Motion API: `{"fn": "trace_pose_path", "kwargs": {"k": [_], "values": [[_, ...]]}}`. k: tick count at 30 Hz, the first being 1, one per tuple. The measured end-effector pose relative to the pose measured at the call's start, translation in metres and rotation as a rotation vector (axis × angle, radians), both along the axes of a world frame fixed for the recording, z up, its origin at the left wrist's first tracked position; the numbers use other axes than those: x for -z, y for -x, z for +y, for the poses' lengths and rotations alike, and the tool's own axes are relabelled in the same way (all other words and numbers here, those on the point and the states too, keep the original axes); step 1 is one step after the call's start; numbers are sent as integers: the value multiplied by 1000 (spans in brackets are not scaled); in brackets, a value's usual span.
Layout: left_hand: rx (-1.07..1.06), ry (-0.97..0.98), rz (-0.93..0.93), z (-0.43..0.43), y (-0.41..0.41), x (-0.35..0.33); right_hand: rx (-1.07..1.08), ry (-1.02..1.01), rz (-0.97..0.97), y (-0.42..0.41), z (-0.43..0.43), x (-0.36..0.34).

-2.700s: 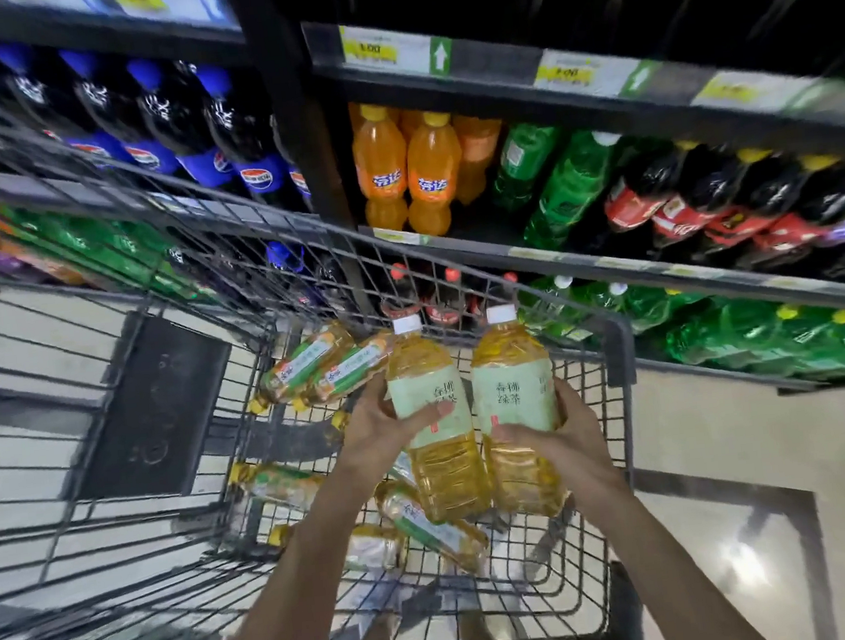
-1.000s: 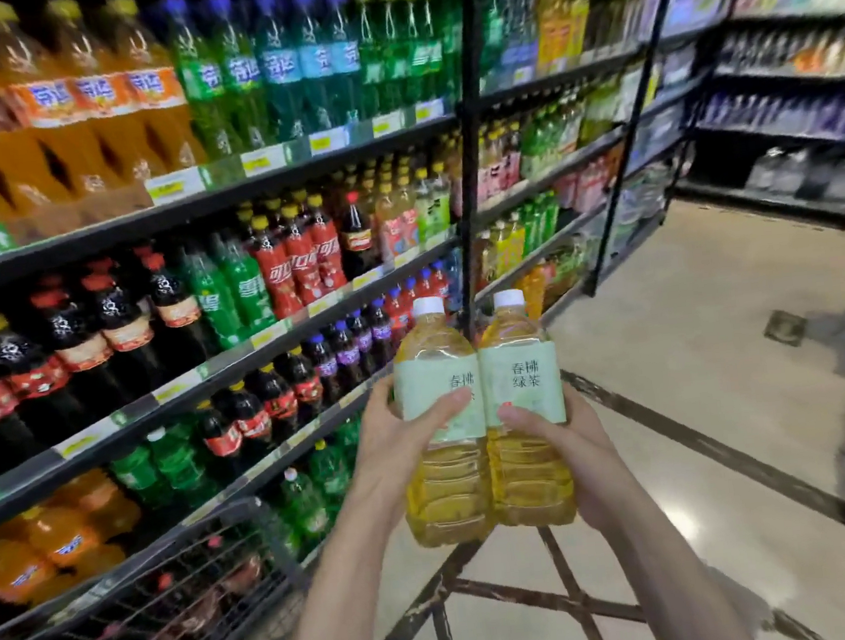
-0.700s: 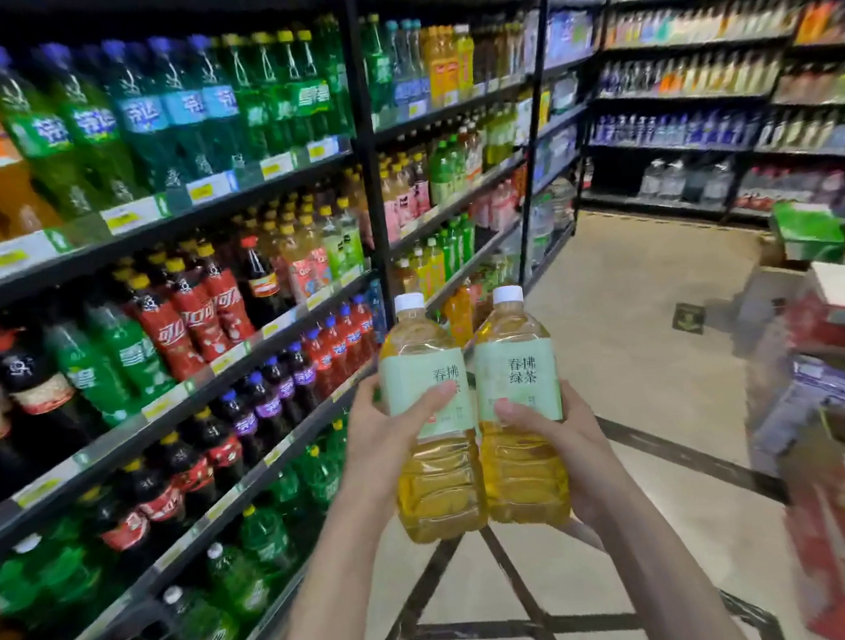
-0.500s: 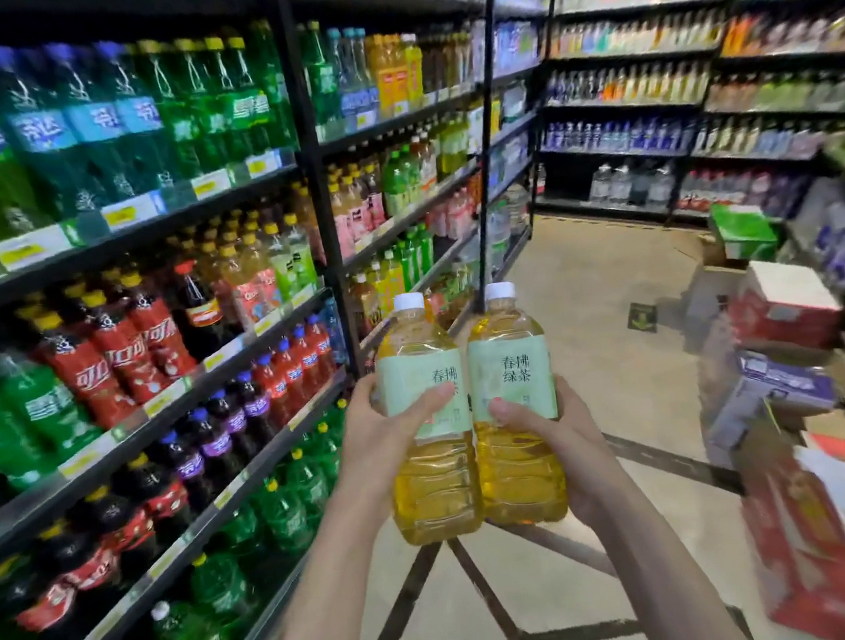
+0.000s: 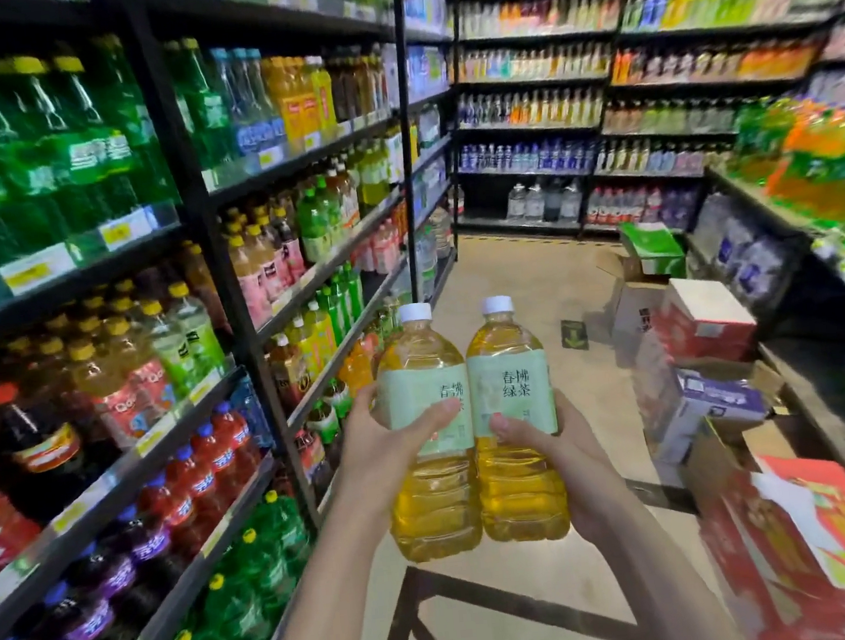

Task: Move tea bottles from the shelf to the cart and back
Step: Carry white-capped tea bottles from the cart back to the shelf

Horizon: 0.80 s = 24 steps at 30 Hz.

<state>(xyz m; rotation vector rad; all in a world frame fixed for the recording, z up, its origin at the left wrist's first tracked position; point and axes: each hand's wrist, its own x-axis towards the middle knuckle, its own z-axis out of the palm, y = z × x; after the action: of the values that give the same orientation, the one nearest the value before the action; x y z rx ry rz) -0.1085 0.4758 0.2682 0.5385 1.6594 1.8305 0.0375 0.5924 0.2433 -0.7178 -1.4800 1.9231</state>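
I carry left tea bottle (image 5: 434, 494) with left hand (image 5: 386, 442) wrapped round it, right tea bottle (image 5: 521, 485) likewise in right hand (image 5: 556, 446), upright, toward the 9-o'clock shelf (image 5: 158, 433).

Only the person's arms and hands are in view. The left forearm (image 5: 332, 586) and the right forearm (image 5: 656, 570) are bare from the wrist down to the lower edge of the view, both slim and smooth. The left hand (image 5: 386, 442) and the right hand (image 5: 566, 440) are bare as well. The thumbnails are too blurred to make out.
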Motion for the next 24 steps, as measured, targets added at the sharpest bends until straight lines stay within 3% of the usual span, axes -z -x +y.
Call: {"fn": "trace_pose_path", "kwargs": {"k": [13, 24], "values": [[56, 28, -59, 115, 81, 7, 62, 14, -14, 74, 104, 12], [-19, 46, -59, 259, 142, 15, 1, 49, 14, 144, 255, 24]]}}
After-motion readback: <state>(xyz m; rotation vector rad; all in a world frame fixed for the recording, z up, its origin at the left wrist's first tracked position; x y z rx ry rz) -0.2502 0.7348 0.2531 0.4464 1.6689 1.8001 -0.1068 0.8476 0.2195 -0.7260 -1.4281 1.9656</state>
